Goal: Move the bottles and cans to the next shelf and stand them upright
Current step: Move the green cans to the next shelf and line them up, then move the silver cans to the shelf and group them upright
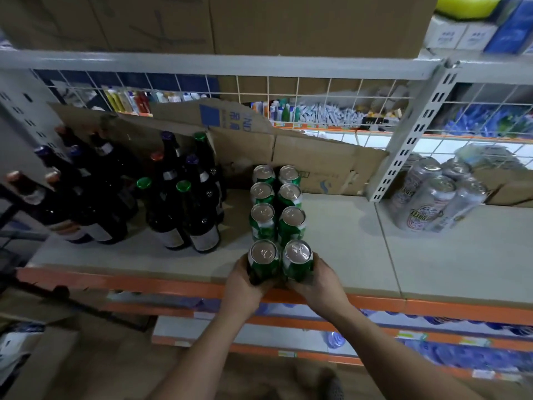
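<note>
Several green cans stand upright in two rows on the grey shelf board [346, 255]. At the front of the left row is a green can [264, 259], and my left hand [245, 281] is wrapped around it. My right hand [314, 281] grips the front can of the right row [297, 259]. Both cans stand near the shelf's front edge, touching each other. Behind them stand more green cans [277, 197]. Dark glass bottles [184, 203] stand upright to the left. Silver cans [438, 194] lie tilted in the bay to the right.
A perforated grey upright post [409, 134] divides the two bays. Torn cardboard [288, 151] lines the back, with a wire grid behind it. An orange rail [144, 284] edges the shelf front. Cardboard boxes sit on the shelf above, and blue water bottles below.
</note>
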### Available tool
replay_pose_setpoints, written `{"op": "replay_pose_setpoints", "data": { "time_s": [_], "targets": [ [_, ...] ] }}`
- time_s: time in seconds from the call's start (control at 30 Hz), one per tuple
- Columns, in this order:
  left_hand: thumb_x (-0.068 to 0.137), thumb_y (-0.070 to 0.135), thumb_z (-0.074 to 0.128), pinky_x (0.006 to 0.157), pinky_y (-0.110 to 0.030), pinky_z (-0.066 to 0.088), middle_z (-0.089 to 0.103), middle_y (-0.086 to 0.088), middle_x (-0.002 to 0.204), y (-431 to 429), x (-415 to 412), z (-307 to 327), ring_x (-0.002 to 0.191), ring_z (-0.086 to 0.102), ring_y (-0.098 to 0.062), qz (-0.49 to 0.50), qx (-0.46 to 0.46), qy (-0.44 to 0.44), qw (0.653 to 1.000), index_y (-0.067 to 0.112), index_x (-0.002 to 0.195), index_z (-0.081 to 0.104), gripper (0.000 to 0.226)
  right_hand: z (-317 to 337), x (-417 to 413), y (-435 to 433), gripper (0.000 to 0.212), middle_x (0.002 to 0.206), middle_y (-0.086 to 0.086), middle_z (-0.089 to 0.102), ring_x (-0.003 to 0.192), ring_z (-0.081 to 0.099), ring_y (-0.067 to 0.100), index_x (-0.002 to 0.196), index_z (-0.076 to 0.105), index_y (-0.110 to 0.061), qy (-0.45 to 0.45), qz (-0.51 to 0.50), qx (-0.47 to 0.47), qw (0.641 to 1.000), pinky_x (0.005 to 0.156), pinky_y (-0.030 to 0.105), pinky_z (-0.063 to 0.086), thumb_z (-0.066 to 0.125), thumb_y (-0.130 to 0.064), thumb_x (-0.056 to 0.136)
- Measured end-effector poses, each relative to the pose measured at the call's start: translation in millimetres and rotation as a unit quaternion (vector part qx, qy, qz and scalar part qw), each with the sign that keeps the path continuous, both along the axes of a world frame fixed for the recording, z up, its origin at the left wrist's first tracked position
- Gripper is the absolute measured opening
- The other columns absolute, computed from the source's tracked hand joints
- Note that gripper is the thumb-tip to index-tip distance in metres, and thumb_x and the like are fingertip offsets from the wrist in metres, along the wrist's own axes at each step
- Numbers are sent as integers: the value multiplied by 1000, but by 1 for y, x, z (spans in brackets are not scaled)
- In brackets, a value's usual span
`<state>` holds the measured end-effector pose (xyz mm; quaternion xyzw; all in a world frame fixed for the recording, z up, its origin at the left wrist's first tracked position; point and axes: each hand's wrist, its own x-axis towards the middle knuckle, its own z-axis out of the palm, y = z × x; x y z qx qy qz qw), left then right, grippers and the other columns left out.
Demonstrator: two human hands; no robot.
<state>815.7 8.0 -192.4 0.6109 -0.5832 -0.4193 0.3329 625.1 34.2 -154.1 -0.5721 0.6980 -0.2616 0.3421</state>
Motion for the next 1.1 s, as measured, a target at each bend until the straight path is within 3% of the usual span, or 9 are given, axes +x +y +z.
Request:
{"op": "replay_pose_setpoints", "data": {
  "time_s": [0.1,0.2,0.33,0.43,0.5,0.63,0.83,1.0,1.1],
  "targets": [
    [70,23,91,73,-4,42,70,14,109,-9,-1,6,101,66,-7,-4,-8,-27,1000,28,113,65,51,2,2,-18,43,112,4,72,99,67,28,113,60,-23,20,-3,11,1000,77,37,54,79,-38,78],
    [70,34,91,74,-20,44,73,10,110,-23,-1,11,98,65,-9,-11,7,-69,998,29,121,64,57,1,1,-30,42,117,9,72,103,66,31,120,61,-19,37,3,12,999,78,34,50,75,-40,86],
    [66,35,92,79,-24,46,75,4,116,-32,1,12,109,70,-19,-31,21,-85,996,29,121,64,63,-3,-4,-38,49,118,6,71,102,66,28,122,61,-22,44,26,25,998,77,30,46,75,-49,83],
    [69,35,91,97,-27,42,59,8,130,-22,-4,33,123,52,-10,-16,-62,-88,994,32,134,53,75,4,-14,-36,85,129,-1,63,118,61,23,140,50,-24,38,38,32,998,93,33,51,80,-60,69],
    [73,33,90,101,-18,35,43,15,130,-13,-6,58,122,38,1,1,-130,-85,988,28,141,46,81,22,-30,-28,106,140,0,52,131,47,18,154,36,-23,3,30,11,999,107,37,44,87,-54,66],
    [80,28,85,105,-6,33,48,17,136,-6,-37,114,129,45,0,-55,-210,-36,976,27,138,49,68,66,-90,-11,95,144,-2,48,133,43,11,152,39,-23,-16,20,-83,996,114,34,36,90,-37,73],
    [82,41,76,109,-20,38,60,25,134,-12,-189,135,131,52,2,-207,-157,58,964,34,138,52,61,105,-227,25,82,142,-7,50,131,46,8,147,45,-21,30,-93,-122,988,106,18,30,87,-32,78],
    [82,41,78,106,-16,40,65,22,127,0,-360,131,125,56,2,-315,-137,81,936,31,133,56,57,104,-375,80,74,146,0,51,136,46,16,147,46,-25,51,-213,-87,972,101,24,32,83,-36,83],
    [81,45,76,109,-18,39,64,22,127,9,-470,125,125,55,6,-352,-128,77,924,31,134,56,59,100,-482,105,71,141,3,53,135,48,21,143,51,-20,70,-262,-91,958,109,34,38,84,-34,82]
  ]
}}
